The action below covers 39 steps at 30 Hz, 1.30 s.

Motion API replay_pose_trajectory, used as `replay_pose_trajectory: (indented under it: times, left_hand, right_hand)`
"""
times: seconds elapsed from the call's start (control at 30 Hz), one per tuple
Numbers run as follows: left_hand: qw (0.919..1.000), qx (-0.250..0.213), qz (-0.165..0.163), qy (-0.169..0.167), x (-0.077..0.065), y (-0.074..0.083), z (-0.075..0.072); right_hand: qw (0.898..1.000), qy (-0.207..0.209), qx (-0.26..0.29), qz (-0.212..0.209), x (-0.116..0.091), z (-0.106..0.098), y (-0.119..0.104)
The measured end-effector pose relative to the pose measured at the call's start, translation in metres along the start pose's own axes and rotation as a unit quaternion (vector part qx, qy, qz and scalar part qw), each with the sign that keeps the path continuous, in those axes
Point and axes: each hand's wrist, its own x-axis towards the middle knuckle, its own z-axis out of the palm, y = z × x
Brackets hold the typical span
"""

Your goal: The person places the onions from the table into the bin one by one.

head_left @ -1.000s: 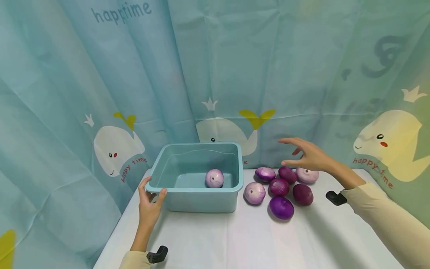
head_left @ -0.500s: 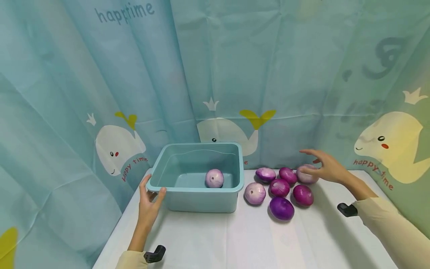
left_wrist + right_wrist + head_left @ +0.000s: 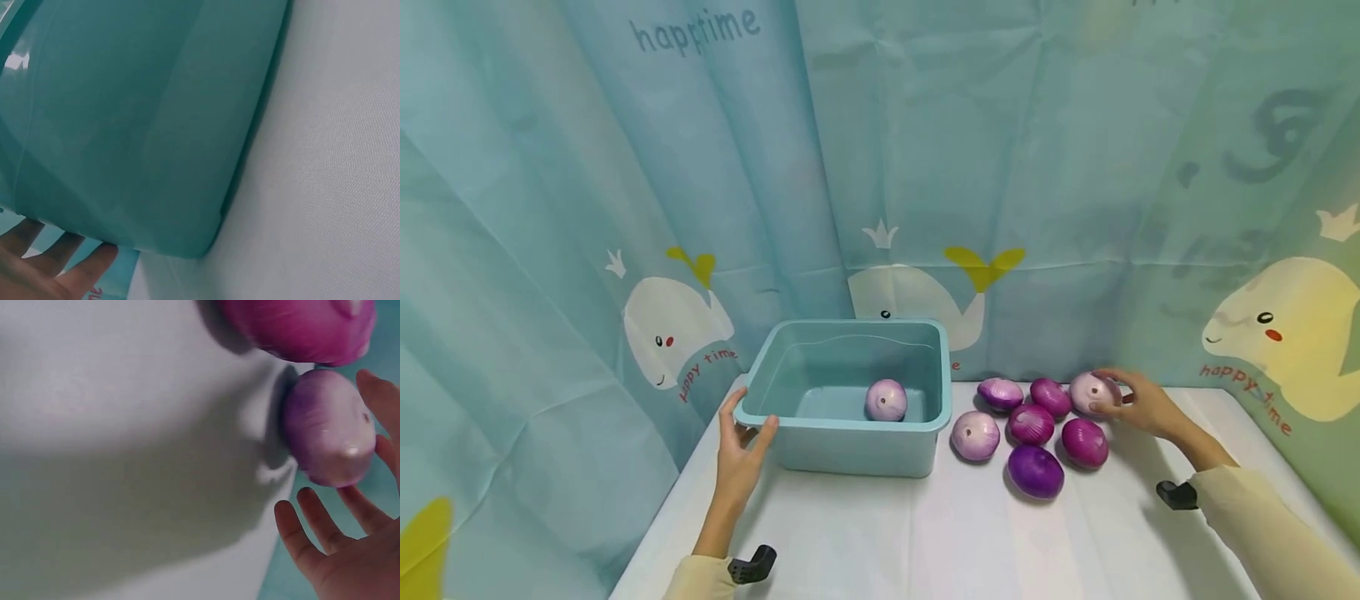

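Observation:
My left hand [image 3: 739, 458] holds the near left corner of a blue-green plastic tub [image 3: 857, 450], thumb at the front rim and fingers along the left side. In the left wrist view, fingers [image 3: 87, 269] touch the tub's wall [image 3: 144, 137]. Inside the tub lies one pale purple onion [image 3: 886, 401]. My right hand [image 3: 1150, 407] is at a pale onion [image 3: 1092, 395] at the back right, thumb and fingers spread around it. The right wrist view shows this onion [image 3: 328, 428] between the thumb and loosely bent fingers; firm contact is unclear.
Several red onions lie right of the tub, among them a dark purple one [image 3: 1035, 472], a magenta one [image 3: 1085, 442] and a pale one [image 3: 975, 436]. A whale-print curtain [image 3: 1000, 167] hangs behind the white table [image 3: 970, 542].
My right hand has moved right and down from above the onions to the pale onion at the back right. My left hand stays at the tub's corner. The view has shifted slightly.

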Motion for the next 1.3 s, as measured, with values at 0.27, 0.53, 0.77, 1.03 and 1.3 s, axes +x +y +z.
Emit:
replay_pose_trajectory:
  times: [0.27,0.53,0.77,1.03,1.3]
  left_hand:
    - [1.0000,0.003,0.003,0.006,0.000,-0.003,0.002]
    - [0.9999,0.002,0.010,0.009,0.000,-0.004,0.002]
    - [0.9999,0.003,0.012,0.011,0.001,-0.006,0.002]
    - [0.9999,0.004,0.012,0.009,0.001,-0.006,0.002]
    - [0.9998,0.000,-0.019,0.002,-0.001,0.000,-0.001]
  right_hand:
    - [0.998,-0.009,-0.001,0.060,-0.003,0.009,0.003]
    - [0.996,-0.009,-0.013,0.087,-0.004,0.012,0.002]
    - [0.996,-0.015,-0.005,0.090,-0.002,0.013,0.003]
    - [0.998,-0.002,-0.022,0.067,-0.002,0.006,0.002]
    - [0.998,-0.013,-0.051,0.017,0.002,-0.021,-0.014]
